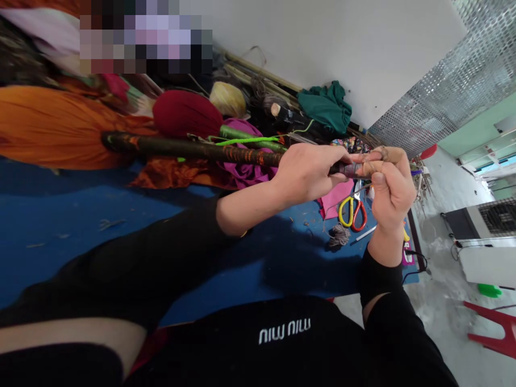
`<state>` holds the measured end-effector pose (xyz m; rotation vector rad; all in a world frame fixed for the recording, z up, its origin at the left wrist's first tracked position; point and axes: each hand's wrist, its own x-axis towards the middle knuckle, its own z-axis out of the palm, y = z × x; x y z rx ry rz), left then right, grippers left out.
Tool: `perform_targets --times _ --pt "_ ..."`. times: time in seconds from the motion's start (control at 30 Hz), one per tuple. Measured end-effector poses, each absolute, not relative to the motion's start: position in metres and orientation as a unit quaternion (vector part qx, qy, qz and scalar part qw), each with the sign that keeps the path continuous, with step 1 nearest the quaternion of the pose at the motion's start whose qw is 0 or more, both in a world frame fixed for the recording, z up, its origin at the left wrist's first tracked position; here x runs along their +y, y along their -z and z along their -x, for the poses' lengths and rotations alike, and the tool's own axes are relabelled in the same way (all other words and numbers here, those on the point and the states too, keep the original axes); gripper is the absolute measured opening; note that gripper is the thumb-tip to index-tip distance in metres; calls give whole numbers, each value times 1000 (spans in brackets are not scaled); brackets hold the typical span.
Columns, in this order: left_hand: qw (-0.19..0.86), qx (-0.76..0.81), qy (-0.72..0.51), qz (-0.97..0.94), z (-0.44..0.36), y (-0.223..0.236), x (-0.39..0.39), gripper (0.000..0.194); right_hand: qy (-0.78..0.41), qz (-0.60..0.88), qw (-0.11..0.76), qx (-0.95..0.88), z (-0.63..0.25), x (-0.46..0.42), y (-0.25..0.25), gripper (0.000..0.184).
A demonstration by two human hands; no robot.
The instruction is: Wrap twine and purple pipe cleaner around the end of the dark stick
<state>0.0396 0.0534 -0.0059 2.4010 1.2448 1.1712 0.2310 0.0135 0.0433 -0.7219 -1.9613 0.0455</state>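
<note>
A long dark pole (193, 148), bound in places with orange, runs across the view, its left end meeting an orange cloth-wrapped bundle (60, 126). My left hand (308, 172) is closed around the pole near its right end. Just right of it, a purplish wrapping (350, 170) shows on the pole. My right hand (391, 185) is closed at this end, with tan tape around some fingers. A thin grey cord (357, 191) trails from its pinched thumb and finger. Below lie scissors (353, 212) with yellow and red handles, and a small tangle of grey yarn (339, 235).
The blue table (258, 258) carries pink fabric (337, 198). Behind the pole lie a dark red bundle (185, 114), purple cloth (245, 174), green cloth (328, 105) and several sticks. A red stool (494, 328) stands on the floor at right.
</note>
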Motion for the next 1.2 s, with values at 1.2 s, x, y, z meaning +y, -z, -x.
perform_targets --times 1.2 --pt "-1 292 -511 -809 -50 37 57 22 28 429 417 -801 -226 20 -35 38"
